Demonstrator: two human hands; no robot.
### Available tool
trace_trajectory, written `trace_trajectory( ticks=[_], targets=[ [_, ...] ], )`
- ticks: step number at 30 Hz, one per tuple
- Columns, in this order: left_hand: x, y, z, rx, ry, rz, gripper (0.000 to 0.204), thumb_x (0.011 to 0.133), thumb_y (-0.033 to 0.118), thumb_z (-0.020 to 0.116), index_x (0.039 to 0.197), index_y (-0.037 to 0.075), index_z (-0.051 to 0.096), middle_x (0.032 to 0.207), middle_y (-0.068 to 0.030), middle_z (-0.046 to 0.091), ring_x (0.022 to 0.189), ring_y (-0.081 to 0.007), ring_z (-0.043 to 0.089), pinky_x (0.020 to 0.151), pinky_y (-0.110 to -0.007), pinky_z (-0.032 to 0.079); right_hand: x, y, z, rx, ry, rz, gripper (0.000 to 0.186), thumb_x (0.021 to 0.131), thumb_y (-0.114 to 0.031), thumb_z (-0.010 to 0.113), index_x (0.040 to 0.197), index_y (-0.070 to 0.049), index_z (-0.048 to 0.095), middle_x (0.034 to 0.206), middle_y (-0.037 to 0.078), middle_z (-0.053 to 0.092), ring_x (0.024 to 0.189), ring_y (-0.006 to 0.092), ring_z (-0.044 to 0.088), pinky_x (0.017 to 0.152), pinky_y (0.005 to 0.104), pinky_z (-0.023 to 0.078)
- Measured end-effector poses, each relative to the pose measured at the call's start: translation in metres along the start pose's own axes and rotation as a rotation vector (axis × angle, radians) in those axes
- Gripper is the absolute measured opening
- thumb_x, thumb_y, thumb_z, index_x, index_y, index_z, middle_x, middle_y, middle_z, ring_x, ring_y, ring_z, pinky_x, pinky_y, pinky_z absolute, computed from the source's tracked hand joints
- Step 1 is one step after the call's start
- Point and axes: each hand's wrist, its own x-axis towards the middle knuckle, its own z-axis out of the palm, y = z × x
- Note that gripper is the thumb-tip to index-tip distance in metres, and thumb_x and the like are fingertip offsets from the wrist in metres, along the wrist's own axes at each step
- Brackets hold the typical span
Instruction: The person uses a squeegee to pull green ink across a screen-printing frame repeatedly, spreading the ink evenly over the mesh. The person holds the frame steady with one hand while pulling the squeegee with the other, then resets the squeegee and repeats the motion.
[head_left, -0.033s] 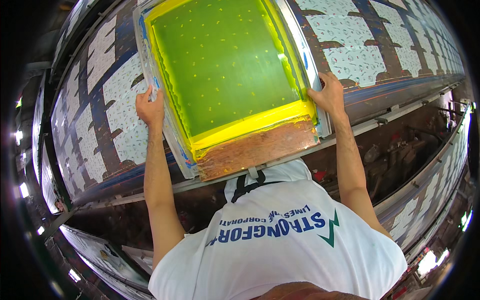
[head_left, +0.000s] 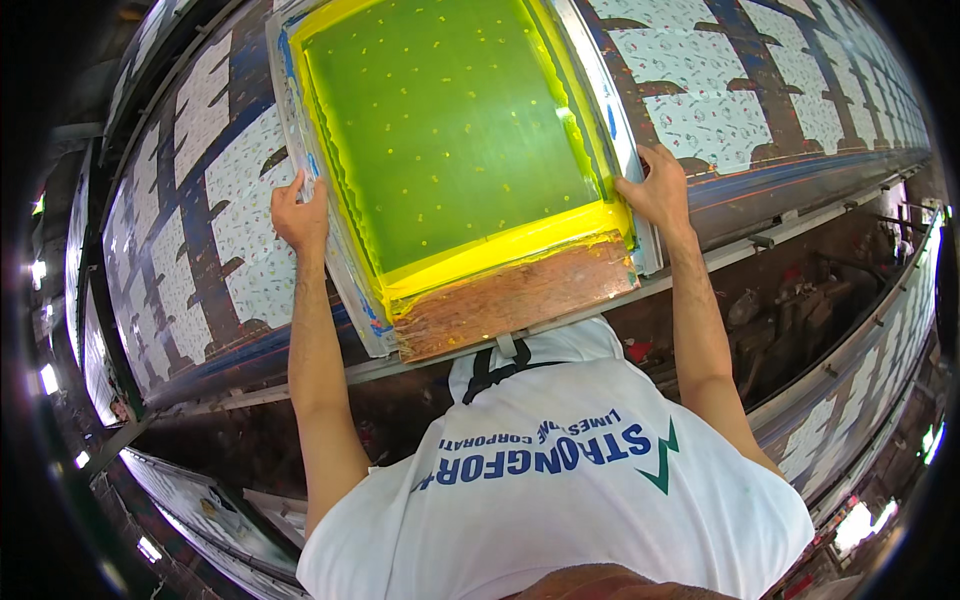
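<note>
A screen-printing frame (head_left: 627,150) with green mesh and yellow inner borders lies over the long table in front of me. Across its near end sits a worn reddish-brown board (head_left: 515,300). My left hand (head_left: 300,213) grips the frame's left side rail, thumb and fingers bent at its edge. On the opposite rail, my right hand (head_left: 657,190) is closed, the thumb on the inner side and the fingers over the outer edge. Blue smears mark the metal rails. Whatever lies beneath the frame is hidden.
White fabric pieces (head_left: 710,130) with small printed figures lie in rows on the dark table, both left and right of the frame. A metal rail (head_left: 720,262) with small stops runs along the near edge. Another table with similar pieces (head_left: 810,440) stands at lower right.
</note>
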Motion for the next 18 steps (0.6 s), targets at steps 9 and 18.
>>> trace_trajectory(
  ticks=[9,18],
  targets=[
    [-0.018,0.021,0.004,0.095,-0.009,-0.050,0.041,0.079,0.030,0.092,0.114,0.011,0.087,0.088,-0.0081,0.069,0.080,-0.0265,0.067,0.075,-0.040,0.055,-0.002,0.021,-0.024,0.054,-0.091,-0.028,0.059,0.077,-0.025,0.089,0.123,0.008,0.074,0.107,0.022,0.070,0.100,0.0388,0.071,0.090,0.0474,0.058],
    [-0.042,-0.010,0.015,0.122,-0.061,-0.044,0.043,0.080,0.037,0.087,0.115,0.013,0.086,0.096,-0.0096,0.071,0.090,-0.0306,0.072,0.081,-0.044,0.058,-0.054,-0.050,-0.010,0.033,-0.107,-0.270,0.069,0.086,-0.025,0.090,0.143,0.002,0.063,0.143,0.025,0.064,0.133,0.0428,0.061,0.112,0.0475,0.051]
  ],
)
